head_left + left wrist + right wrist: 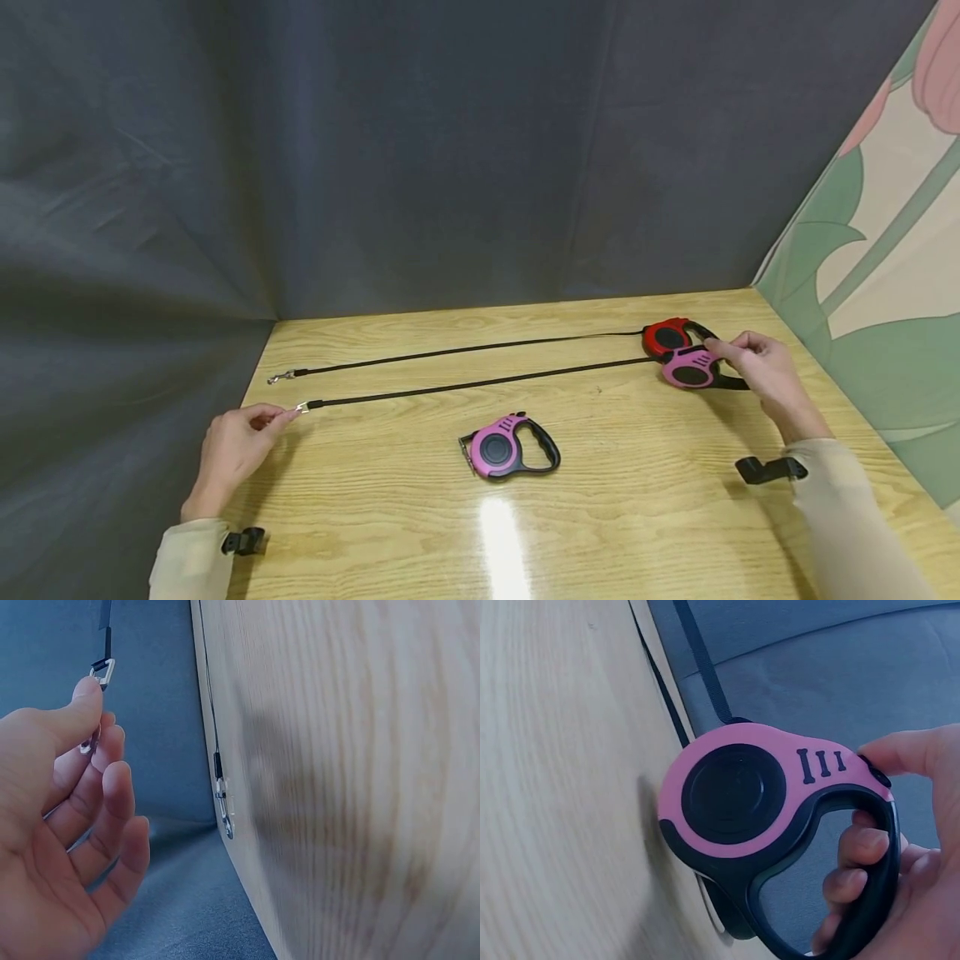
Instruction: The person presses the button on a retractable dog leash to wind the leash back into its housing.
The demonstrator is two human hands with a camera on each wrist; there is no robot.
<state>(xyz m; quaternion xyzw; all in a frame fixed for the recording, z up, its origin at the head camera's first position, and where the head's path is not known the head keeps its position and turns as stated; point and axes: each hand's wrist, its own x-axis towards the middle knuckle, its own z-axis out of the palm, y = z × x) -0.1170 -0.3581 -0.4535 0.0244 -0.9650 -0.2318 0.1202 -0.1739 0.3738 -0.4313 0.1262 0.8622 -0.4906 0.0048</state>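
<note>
My right hand (pixel 765 375) grips the black handle of a pink retractable dog leash (pixel 691 367). In the right wrist view, its fingers curl through the handle loop and the thumb lies at the black button (pixel 875 772). The leash's black strap (pixel 480 384) stretches across to my left hand (pixel 236 446), which pinches the metal clip (pixel 109 673) between thumb and finger. Behind it, a red retractable leash (pixel 666 336) lies on the table with its strap (pixel 450 355) drawn out leftward, ending in a silver clip (pixel 281 377). The pink leash partly covers the red one's handle in the head view.
A second pink retractable leash (pixel 496 449) lies nearer the front of the wooden table (pixel 615 517), its clip at the casing. Dark grey cloth (pixel 450 167) stands behind and at the left. A flower-patterned panel (pixel 885 317) borders the right edge.
</note>
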